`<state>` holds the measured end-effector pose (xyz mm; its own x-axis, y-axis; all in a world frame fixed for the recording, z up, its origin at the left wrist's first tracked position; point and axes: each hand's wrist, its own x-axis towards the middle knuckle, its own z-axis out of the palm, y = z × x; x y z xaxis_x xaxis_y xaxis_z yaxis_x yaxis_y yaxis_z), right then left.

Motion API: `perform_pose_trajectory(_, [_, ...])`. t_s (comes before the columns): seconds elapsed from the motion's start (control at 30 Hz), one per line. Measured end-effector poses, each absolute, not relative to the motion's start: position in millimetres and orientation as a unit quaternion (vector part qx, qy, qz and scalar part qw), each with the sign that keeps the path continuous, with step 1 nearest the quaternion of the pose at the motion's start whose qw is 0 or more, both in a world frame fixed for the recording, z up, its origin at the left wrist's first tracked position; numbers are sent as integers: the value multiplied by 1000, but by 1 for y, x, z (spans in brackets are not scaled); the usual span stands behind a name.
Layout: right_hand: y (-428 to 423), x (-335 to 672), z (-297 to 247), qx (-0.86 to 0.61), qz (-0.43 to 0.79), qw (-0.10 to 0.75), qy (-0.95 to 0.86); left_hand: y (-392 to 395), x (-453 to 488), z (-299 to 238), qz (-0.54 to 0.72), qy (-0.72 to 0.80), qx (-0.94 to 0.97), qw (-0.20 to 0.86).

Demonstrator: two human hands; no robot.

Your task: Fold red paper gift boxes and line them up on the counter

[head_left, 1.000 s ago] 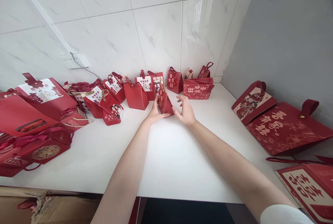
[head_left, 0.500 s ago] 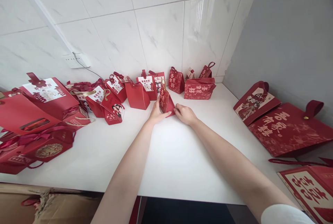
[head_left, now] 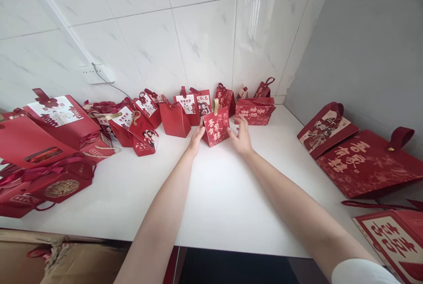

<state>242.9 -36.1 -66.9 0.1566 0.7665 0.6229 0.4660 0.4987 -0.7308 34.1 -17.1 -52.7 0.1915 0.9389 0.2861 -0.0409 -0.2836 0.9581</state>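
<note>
A small red gift box with gold characters and a gold ribbon loop stands upright on the white table, its printed face turned toward me. My left hand presses against its left side and my right hand against its right side, so both hands hold it between them. A row of similar small red boxes stands just behind it along the tiled wall.
Larger red gift boxes are piled at the left. Flat red bags lie at the right by the grey wall, and another red box sits at the lower right. A wall socket with a cable is mounted at the back left. A cardboard box sits below the table edge.
The small box has been turned from edge-on to face me and shifted slightly back. My right hand moved from its near corner to its right side.
</note>
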Motion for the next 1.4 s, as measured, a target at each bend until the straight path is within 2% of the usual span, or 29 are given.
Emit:
perform_pose_trajectory(0.17, [-21,251,-77,-525,273,536,-602,-23,39,-50,453,401,640,473])
perform_pose_trajectory(0.33, [-27,248,-70,-477,279,539,-636,-17,39,-54,503,437,620,415])
perform_pose_trajectory(0.53, [-37,246,-62,-477,329,474,-662,-13,37,-54,524,453,605,392])
perform_pose_trajectory(1.1, [-33,244,-66,-473,291,465,-690,-15,36,-54,511,475,614,369])
perform_pose_trajectory(1.3, [-33,248,-61,-544,327,480,-606,-20,36,-47,519,430,626,393])
perform_pose_trajectory(1.4, [-30,251,-63,-563,306,488,-592,-19,37,-49,509,442,636,374])
